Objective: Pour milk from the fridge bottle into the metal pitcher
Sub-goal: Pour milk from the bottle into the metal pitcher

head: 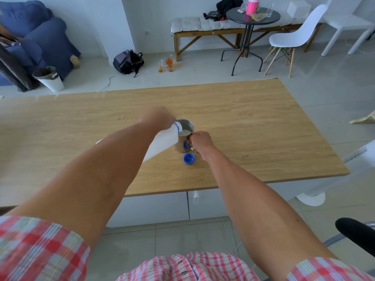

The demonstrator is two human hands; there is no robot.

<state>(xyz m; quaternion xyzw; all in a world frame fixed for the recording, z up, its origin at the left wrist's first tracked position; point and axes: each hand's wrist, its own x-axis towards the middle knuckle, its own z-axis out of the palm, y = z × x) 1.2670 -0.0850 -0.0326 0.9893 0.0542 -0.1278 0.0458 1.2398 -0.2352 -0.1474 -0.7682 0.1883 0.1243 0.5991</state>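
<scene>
- The left hand point(157, 118), fingers clamped on the white bottle point(162, 142), is tipping milk into the metal pitcher point(185, 136).
- The right hand point(200, 141), fingers closed on the pitcher's handle, is steadying it.
- A blue cap point(189, 158) is lying on the table point(263, 128) just beside the pitcher.

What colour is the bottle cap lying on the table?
Blue. The bottle cap lies open side up beside the metal pitcher, clearest in the head view.

White bottle point(162, 144) tilted, pouring milk, metal pitcher point(185, 136) upright

No legible text or labels anywhere.
</scene>
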